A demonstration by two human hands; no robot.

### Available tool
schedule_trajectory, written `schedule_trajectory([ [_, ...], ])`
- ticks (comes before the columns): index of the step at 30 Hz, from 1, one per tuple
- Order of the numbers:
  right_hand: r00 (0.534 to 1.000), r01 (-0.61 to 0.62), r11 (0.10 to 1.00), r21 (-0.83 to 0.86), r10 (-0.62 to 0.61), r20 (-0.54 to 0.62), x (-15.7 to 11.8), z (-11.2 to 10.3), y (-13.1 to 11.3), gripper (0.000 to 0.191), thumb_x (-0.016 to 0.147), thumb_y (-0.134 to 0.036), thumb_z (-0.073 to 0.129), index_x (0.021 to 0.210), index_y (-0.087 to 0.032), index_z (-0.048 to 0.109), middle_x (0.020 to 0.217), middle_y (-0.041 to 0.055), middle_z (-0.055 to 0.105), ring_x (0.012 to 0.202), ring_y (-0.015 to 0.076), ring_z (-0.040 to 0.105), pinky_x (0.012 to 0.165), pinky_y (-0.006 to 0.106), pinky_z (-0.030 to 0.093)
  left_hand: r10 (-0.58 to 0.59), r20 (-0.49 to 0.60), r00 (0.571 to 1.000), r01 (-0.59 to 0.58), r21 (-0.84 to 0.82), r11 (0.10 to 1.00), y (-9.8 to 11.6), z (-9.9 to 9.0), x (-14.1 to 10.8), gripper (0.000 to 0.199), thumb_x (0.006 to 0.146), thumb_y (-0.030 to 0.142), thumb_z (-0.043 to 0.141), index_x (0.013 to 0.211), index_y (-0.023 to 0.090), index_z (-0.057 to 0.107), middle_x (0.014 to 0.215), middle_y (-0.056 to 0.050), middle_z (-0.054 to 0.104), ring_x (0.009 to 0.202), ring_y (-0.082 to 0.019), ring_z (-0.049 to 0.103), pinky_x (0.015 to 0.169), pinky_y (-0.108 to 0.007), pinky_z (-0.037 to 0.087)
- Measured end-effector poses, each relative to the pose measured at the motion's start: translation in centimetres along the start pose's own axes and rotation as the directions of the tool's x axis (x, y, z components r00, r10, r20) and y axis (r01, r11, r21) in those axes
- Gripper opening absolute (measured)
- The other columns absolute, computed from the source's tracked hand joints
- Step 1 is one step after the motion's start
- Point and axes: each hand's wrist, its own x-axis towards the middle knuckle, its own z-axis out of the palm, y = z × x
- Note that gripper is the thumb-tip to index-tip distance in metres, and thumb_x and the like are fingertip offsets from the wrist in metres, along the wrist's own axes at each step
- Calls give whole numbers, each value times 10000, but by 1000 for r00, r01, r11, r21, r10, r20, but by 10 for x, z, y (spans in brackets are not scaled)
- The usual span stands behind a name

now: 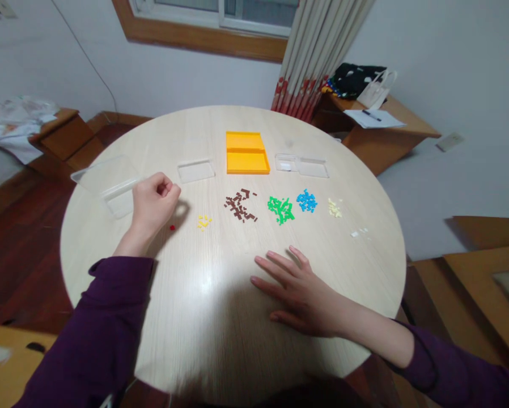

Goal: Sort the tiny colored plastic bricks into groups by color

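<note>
My left hand [156, 198] is closed above the left side of the table; what its fingers hold, if anything, is too small or hidden to make out. Just below it lies a small red piece [172, 228]. Beside that is a little group of yellow pieces [203, 222]. My right hand [299, 292] hovers over or rests on the table with its fingers spread and nothing in them. Beyond it are piles of brown pieces [240, 207], green pieces [280, 210], blue pieces [306, 201] and cream pieces [335, 208]. A few white pieces [359, 233] lie at the right.
An open orange box [247, 162] stands at the table's far middle. Clear trays [196, 170] and a clear two-part case [314, 167] flank it. A larger clear container [105, 175] sits behind my left hand. The round table [186, 340] has a curved edge.
</note>
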Motion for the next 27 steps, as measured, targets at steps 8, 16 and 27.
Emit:
schedule_trajectory([
  [8, 972, -217, 969, -121, 204, -115, -17, 6, 29, 484, 960, -335, 509, 1437, -254, 496, 1552, 147, 400, 1435, 334, 313, 1110, 624, 230, 22, 10, 1000, -22, -4, 1000, -6, 1, -1, 195, 644, 164, 565, 518, 223, 428, 476, 38, 396, 495, -125, 363, 534, -312, 284],
  [16, 931, -349, 913, -211, 313, -186, 13, 1, 78, 494, 995, -444, 439, 1432, -222, 503, 1581, 173, 330, 1468, 376, 225, 1127, 674, 141, 30, 8, 1000, -30, -5, 1000, -2, 0, -1, 183, 647, 179, 539, 514, 228, 423, 473, 31, 405, 496, -131, 374, 526, -311, 281],
  [27, 905, -313, 923, -223, 218, -365, 21, -9, 102, 350, 1017, -299, 400, 1270, -227, 631, 1469, 117, 512, 1396, 296, 374, 1143, 579, 161, -15, 25, 1000, 14, 43, 999, 3, -3, -2, 197, 680, 182, 536, 526, 222, 420, 477, 40, 398, 514, -129, 373, 548, -297, 307],
])
